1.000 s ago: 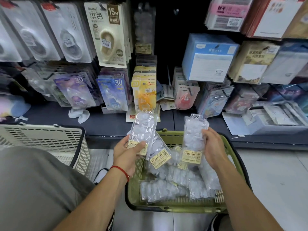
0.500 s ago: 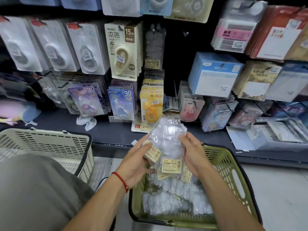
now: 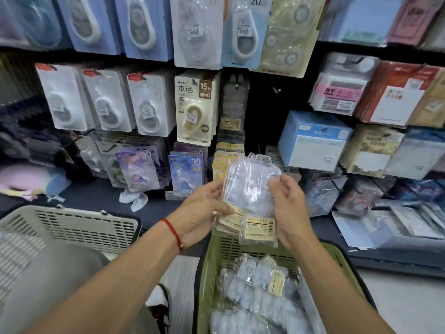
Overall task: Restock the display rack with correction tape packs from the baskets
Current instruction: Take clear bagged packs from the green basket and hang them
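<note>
- Both hands grasp one bunch of clear packs [image 3: 250, 189], left hand [image 3: 199, 213] pinching its left edge, right hand [image 3: 289, 208] curled round its right side.
- Below the hands, a green basket [image 3: 207, 285] holds more packs.
- Behind the hands hangs the rack [image 3: 262, 112].
- Left of the left hand stands a white basket [image 3: 72, 225].

We see a dark shelf [image 3: 96, 196] carrying a crumpled white wrapper [image 3: 134, 200] and a pink-and-blue bundle [image 3: 29, 179] at its left. Flat clear packets [image 3: 395, 225] lie at its right end.

Packs [image 3: 250, 189] between both hands above right basket [image 3: 207, 273], rack [image 3: 192, 107] behind.
</note>
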Action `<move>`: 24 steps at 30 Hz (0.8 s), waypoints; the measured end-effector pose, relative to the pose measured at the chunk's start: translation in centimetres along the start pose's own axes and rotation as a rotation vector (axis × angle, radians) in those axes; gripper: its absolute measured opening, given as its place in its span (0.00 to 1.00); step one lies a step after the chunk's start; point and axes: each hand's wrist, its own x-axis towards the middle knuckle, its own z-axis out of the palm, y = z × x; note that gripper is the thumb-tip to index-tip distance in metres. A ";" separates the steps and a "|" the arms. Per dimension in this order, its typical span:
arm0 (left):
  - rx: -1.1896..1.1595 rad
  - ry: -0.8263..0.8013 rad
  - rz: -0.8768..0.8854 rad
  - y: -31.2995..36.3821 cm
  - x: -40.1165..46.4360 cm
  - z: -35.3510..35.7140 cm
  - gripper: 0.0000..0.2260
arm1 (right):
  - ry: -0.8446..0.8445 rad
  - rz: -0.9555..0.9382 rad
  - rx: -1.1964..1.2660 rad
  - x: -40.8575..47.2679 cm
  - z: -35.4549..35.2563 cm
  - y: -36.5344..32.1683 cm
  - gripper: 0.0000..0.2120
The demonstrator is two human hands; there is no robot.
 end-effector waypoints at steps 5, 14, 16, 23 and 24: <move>0.024 0.019 0.060 5.0 1.7 1.8 0.21 | 0.158 -0.099 0.012 2.1 3.9 -3.4 0.09; -0.051 0.213 0.202 6.7 5.2 0.3 0.20 | 0.126 -0.058 -0.044 7.5 5.7 -6.3 0.09; -0.019 0.301 0.299 7.1 5.6 -0.8 0.13 | 0.101 -0.142 -0.121 8.7 6.2 -7.1 0.07; 0.323 0.628 0.648 7.8 5.7 -5.0 0.18 | 0.098 -0.349 -0.279 11.6 8.9 -9.0 0.01; 0.328 0.636 0.652 7.8 5.7 -5.3 0.18 | 0.103 -0.347 -0.285 11.7 9.1 -9.0 0.01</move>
